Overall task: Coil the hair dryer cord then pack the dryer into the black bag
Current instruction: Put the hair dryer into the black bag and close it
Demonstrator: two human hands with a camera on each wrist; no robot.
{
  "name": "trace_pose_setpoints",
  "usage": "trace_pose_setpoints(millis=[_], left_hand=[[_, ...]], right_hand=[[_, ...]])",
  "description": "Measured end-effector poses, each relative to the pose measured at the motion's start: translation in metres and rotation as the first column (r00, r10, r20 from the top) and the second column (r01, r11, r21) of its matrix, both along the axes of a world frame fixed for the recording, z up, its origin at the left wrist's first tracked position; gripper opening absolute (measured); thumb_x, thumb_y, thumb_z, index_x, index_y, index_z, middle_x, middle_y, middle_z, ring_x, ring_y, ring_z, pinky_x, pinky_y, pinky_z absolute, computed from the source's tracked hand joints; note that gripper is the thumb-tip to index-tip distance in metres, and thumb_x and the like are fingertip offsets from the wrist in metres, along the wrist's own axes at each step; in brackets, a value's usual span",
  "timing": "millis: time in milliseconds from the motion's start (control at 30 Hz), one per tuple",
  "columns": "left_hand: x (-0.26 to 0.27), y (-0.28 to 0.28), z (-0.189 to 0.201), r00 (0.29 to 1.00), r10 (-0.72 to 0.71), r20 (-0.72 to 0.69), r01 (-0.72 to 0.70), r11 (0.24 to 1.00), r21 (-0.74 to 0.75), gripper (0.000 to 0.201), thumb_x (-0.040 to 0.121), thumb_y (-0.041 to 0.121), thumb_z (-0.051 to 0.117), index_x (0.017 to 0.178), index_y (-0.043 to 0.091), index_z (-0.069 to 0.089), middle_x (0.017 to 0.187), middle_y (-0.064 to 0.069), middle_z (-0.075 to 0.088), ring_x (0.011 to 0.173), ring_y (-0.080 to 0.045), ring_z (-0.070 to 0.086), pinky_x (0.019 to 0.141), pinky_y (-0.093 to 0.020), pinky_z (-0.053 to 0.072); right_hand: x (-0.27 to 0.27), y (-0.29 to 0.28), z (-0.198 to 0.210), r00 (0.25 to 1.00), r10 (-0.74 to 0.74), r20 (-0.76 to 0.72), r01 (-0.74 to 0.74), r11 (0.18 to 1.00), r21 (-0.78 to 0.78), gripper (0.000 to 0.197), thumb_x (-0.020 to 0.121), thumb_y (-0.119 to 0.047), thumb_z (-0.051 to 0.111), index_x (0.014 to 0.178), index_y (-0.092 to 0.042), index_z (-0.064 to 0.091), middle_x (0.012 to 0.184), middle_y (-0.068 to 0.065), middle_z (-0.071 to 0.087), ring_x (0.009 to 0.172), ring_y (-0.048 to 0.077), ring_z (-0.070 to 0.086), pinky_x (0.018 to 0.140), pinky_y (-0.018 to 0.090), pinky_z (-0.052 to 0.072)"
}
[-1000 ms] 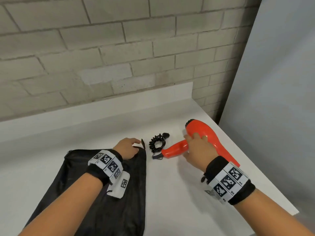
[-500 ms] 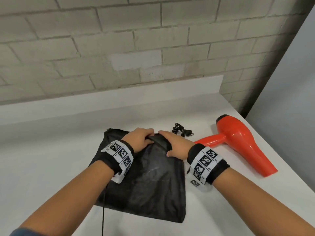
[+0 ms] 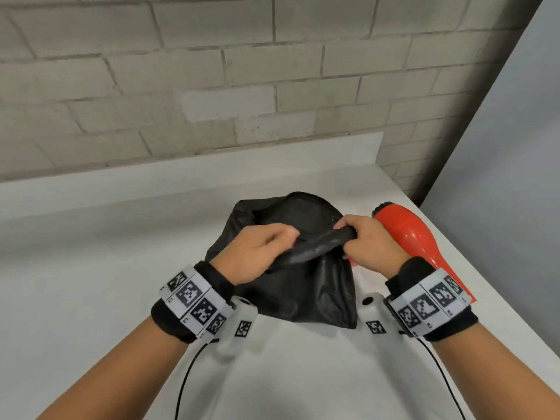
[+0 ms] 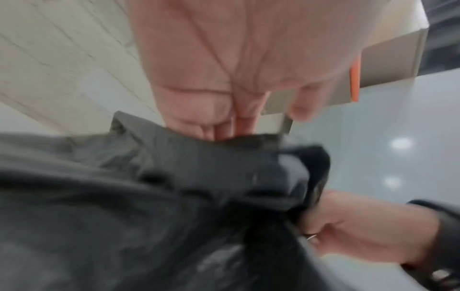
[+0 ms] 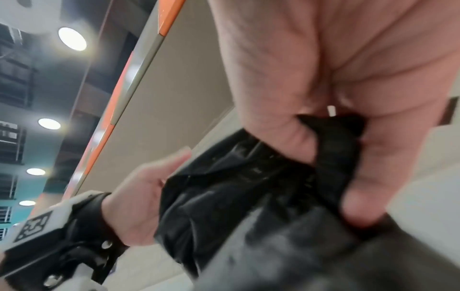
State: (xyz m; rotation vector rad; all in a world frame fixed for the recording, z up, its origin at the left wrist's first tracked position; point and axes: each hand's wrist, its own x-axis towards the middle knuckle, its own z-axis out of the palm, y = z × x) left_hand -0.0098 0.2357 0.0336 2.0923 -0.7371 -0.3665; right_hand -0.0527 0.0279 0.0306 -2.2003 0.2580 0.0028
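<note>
Lifted off the white table [image 3: 91, 268] since half a second ago, when it was lying flat under both hands, the black bag [image 3: 306, 286] is now hanging bunched in the centre of the head view, its mouth being pulled apart. Both hands are gripping the rolled hem of that mouth. The left hand [image 3: 257, 253] is curling its fingers over the left end of the hem, and the right hand [image 3: 368, 241] is pinching the right end between thumb and curled fingers. Between them the hem is forming a thick, dark, sausage-like roll, while the far lip is arching up behind it into a rounded opening. The fabric is looking thin, slightly shiny and creased, and it is sagging to a point at the lower middle of the frame.

In the left wrist view the left hand [image 4: 224, 69] is filling the upper middle, its fingertips [image 4: 224, 132] pressing into the grey-black cloth [image 4: 149, 206]; the picture is blurred. In the right wrist view the right hand [image 5: 348, 98] is folding a strip of the bag [image 5: 248, 196] inside its grip.

The hair dryer [image 3: 415, 237] is lying on the table at the right of the head view, just behind the right hand: a smooth, glossy orange-red plastic body tapering toward the lower right. Its cord is not showing here.

A pale brick wall [image 3: 212, 71] is filling the upper frame.
</note>
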Motion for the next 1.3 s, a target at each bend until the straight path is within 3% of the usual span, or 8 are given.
trace_pose_setpoints(millis=[167,433,600,733,833,1067,1200,1300], left_hand=[[0.025,0.015,-0.016,0.867,0.079,0.493,-0.317,0.85,0.422,0.036,0.083,0.054,0.04,0.086,0.038,0.072,0.148,-0.004,0.023,0.129,-0.031,0.019,0.109,-0.049,0.018],[0.053,0.018,-0.027,0.977,-0.038,0.21,-0.148,0.59,0.794,0.048,0.082,0.067,0.037,0.117,0.041,0.058,0.156,-0.003,0.009,0.14,-0.038,0.008,0.106,-0.067,-0.002],[0.051,0.015,-0.033,0.933,0.307,0.19,-0.355,0.874,0.333,0.052,0.085,0.048,0.05,0.117,0.008,0.05,0.125,-0.012,0.049,0.117,-0.031,0.048,0.105,-0.048,0.032],[0.038,0.009,-0.012,0.787,0.452,0.421,-0.496,0.868,-0.004,0.035,0.083,0.015,0.061,0.109,-0.004,0.047,0.124,-0.02,0.042,0.104,-0.036,0.051,0.092,-0.036,0.04],[0.031,0.011,-0.011,0.813,0.335,0.475,-0.395,0.918,0.029,0.036,0.078,0.009,0.064,0.108,-0.002,0.047,0.123,-0.018,0.039,0.094,-0.036,0.055,0.087,-0.039,0.045],[0.02,0.031,-0.033,0.886,-0.113,0.45,-0.021,0.959,0.282,0.041,0.072,-0.008,0.047,0.086,0.029,0.054,0.117,-0.002,0.033,0.084,-0.027,0.054,0.074,-0.038,0.048],[0.032,0.037,-0.037,0.914,0.187,0.361,-0.314,0.889,0.333,0.038,0.083,0.008,0.045,0.117,0.019,0.06,0.133,-0.008,0.048,0.112,-0.034,0.05,0.094,-0.044,0.043],[0.041,0.033,-0.027,0.83,0.489,0.267,-0.541,0.822,0.176,0.031,0.089,0.031,0.049,0.101,0.006,0.063,0.103,-0.018,0.065,0.098,-0.034,0.058,0.079,-0.033,0.045]], right_hand=[[-0.018,0.001,0.001,0.992,0.091,0.085,-0.099,0.99,0.098,0.014,0.078,-0.027,0.052,0.074,-0.022,0.065,0.085,0.002,0.055,0.084,0.02,0.056,0.08,0.036,0.044],[-0.025,0.007,-0.002,0.981,0.06,0.182,-0.063,0.998,0.012,0.039,0.082,-0.021,0.066,0.057,0.009,0.064,0.067,-0.001,0.039,0.062,0.007,0.042,0.06,0.01,0.035],[-0.032,0.014,0.001,0.982,0.014,0.187,-0.016,1.0,0.01,0.028,0.079,-0.022,0.068,0.063,0.0,0.071,0.067,-0.002,0.043,0.062,0.008,0.044,0.06,0.012,0.034],[-0.032,0.014,-0.007,0.994,-0.004,0.108,0.028,0.975,-0.218,0.015,0.084,-0.017,0.062,0.097,-0.013,0.07,0.091,0.0,0.048,0.076,0.008,0.046,0.074,0.011,0.036],[-0.034,0.01,-0.012,0.998,-0.057,0.014,0.057,0.89,-0.453,0.053,0.083,0.0,0.054,0.131,-0.018,0.045,0.125,0.009,0.034,0.087,0.02,0.049,0.082,0.021,0.043],[-0.038,-0.001,-0.001,0.967,-0.254,-0.014,0.202,0.801,-0.563,0.054,0.078,0.002,0.057,0.126,-0.011,0.038,0.142,0.018,0.015,0.098,0.036,0.048,0.089,0.038,0.044],[-0.041,0.007,0.0,0.996,-0.027,-0.081,-0.014,0.882,-0.471,0.072,0.071,0.003,0.064,0.134,-0.01,0.031,0.148,0.011,0.005,0.099,0.032,0.051,0.08,0.025,0.045],[-0.048,0.021,-0.007,0.951,0.232,-0.203,-0.296,0.875,-0.384,0.088,0.072,0.003,0.062,0.143,-0.019,0.015,0.147,0.006,0.003,0.109,0.033,0.051,0.079,0.02,0.043]])
